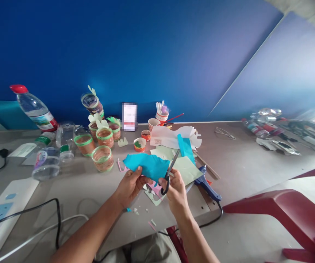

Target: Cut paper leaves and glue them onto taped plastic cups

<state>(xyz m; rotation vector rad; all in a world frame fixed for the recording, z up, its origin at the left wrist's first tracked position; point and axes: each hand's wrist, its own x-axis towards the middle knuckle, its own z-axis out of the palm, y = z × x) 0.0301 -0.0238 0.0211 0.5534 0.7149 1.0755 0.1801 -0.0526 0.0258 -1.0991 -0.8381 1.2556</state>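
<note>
Head: left fingers [139, 171] closed on blue sheet [148, 163], right fingers [177, 176] around scissors [169, 170]

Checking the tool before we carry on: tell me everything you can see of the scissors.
The scissors have grey, metal-looking blades and a black handle, one loop of which shows. They are held in the right hand, above the table, blades pointing up and away from the person, slanting right. The blades are at the right edge of the blue sheet in the left hand; how far they are open, I cannot tell.
</note>
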